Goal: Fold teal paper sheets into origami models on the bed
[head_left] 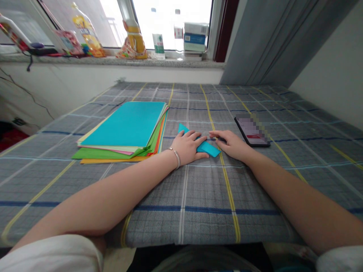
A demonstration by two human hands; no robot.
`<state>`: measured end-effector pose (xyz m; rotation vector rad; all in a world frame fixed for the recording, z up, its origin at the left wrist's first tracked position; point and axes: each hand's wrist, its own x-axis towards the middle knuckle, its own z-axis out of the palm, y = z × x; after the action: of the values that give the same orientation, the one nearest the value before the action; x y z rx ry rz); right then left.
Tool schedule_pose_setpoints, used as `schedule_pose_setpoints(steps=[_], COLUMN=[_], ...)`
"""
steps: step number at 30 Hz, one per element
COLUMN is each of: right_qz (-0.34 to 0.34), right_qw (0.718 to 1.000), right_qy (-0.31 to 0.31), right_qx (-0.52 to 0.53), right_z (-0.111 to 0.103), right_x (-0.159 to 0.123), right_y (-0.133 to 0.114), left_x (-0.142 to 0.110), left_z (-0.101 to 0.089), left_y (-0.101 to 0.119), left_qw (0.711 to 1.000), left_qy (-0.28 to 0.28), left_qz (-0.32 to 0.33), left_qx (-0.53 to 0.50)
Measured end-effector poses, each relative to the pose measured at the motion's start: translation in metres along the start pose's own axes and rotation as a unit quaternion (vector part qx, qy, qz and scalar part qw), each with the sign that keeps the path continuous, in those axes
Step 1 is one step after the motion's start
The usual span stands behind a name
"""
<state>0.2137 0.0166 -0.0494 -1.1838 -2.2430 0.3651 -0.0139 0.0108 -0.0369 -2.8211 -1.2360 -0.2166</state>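
Observation:
A small folded piece of teal paper lies on the plaid cloth near the table's middle. My left hand rests flat on top of it, fingers stretched out, with a silver bracelet on the wrist. My right hand lies just right of the paper, its fingers extended leftward and touching the paper's upper edge by my left fingertips. Neither hand grips anything; both press on the paper.
A stack of coloured paper sheets, teal on top, lies to the left. A phone sits right of my right hand. The table has a grey plaid cloth. Bottles and boxes line the windowsill behind.

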Motion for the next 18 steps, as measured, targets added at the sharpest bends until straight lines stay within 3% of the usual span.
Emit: schedule_pose_setpoints(steps=[4,10,18], right_qz=[-0.033,-0.108,-0.090], right_qw=[0.999,0.990,0.987], right_qy=[-0.013,-0.092,-0.099], right_qx=[0.009,-0.016,-0.092], right_z=[-0.003,-0.013,-0.021], right_x=[-0.003,-0.013,-0.013], right_y=[-0.004,-0.014,-0.024], left_x=[0.004,0.006,0.006], left_z=[0.002,0.002,0.005], left_y=[-0.003,-0.007,-0.008], left_qw=[0.999,0.997,0.997], left_qy=[0.004,0.009,0.021], left_qz=[-0.026,-0.027,0.012], left_qx=[-0.028,-0.065,-0.071])
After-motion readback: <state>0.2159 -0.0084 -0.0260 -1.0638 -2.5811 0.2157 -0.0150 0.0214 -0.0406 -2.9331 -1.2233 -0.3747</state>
